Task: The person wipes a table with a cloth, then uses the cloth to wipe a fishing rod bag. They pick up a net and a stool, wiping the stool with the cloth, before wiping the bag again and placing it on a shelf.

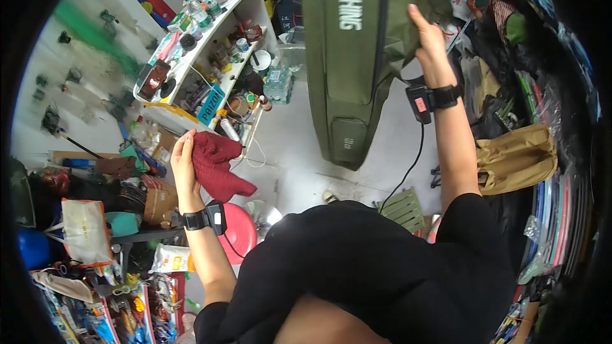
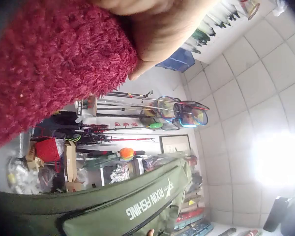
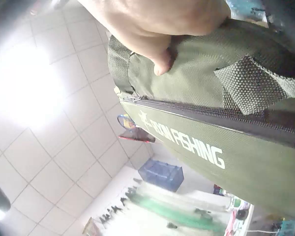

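Note:
A dark red, nubby cloth (image 1: pixel 217 164) hangs from my left hand (image 1: pixel 184 167), which pinches it by its upper edge. Close up in the left wrist view, the cloth (image 2: pixel 59 69) shows a looped, towel-like weave beside the hand (image 2: pixel 162 29). On the other side, my right hand (image 1: pixel 433 48) grips a long olive-green fishing rod bag (image 1: pixel 347 57) by its side, high up. White lettering runs along the bag, and its rounded lower end points toward me. The right wrist view has the thumb of the right hand (image 3: pixel 152 29) pressed into the fabric near a zipper and a webbing strap.
White shelves (image 1: pixel 233 9) with bottles and small goods stand ahead on the left. A red round stool (image 1: pixel 237 232) is below my left forearm. A green slatted folding seat (image 1: pixel 403 210) and a tan bag (image 1: pixel 517 160) lie to the right. Packed goods line both sides.

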The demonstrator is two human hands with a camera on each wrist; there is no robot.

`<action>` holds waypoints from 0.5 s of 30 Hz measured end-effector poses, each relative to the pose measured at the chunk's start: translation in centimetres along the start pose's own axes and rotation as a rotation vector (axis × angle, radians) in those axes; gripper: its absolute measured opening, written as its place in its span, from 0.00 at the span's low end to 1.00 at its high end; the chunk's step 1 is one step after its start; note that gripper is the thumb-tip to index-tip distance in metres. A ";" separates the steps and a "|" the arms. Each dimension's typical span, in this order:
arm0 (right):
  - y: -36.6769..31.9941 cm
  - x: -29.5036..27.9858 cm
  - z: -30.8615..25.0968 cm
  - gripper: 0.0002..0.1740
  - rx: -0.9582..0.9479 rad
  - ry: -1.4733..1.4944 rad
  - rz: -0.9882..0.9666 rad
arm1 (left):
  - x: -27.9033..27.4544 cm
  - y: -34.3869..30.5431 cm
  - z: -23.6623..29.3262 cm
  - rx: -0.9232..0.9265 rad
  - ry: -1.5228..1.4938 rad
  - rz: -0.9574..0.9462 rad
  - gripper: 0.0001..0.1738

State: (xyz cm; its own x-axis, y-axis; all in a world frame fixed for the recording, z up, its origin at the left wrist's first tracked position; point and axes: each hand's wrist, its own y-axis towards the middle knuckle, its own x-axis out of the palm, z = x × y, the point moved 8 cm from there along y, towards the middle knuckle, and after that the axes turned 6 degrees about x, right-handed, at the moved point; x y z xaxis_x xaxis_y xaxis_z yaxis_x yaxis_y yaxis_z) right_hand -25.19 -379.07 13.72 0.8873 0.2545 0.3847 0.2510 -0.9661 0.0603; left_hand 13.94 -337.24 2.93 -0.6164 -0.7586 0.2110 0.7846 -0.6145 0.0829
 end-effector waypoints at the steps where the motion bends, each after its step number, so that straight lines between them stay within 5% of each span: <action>1: 1.0 -2.2 -0.4 0.22 -0.004 0.068 0.048 | -0.5 -0.3 -0.8 -0.004 -0.016 0.010 0.15; 7: 0.9 -10.7 -3.0 0.23 -0.027 0.298 0.228 | -2.4 -3.0 -4.8 -0.067 0.048 -0.030 0.14; 15: -0.7 -13.3 -5.4 0.24 -0.048 0.285 0.330 | -3.6 -2.2 -7.0 -0.141 0.029 -0.021 0.14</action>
State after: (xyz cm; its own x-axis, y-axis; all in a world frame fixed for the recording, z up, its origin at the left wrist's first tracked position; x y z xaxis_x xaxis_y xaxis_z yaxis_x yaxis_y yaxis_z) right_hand -39.24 -382.03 13.60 0.7730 -0.0841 0.6288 -0.0528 -0.9963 -0.0684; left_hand 13.94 -334.71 -4.79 -0.6356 -0.7503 0.1818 0.7558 -0.6527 -0.0515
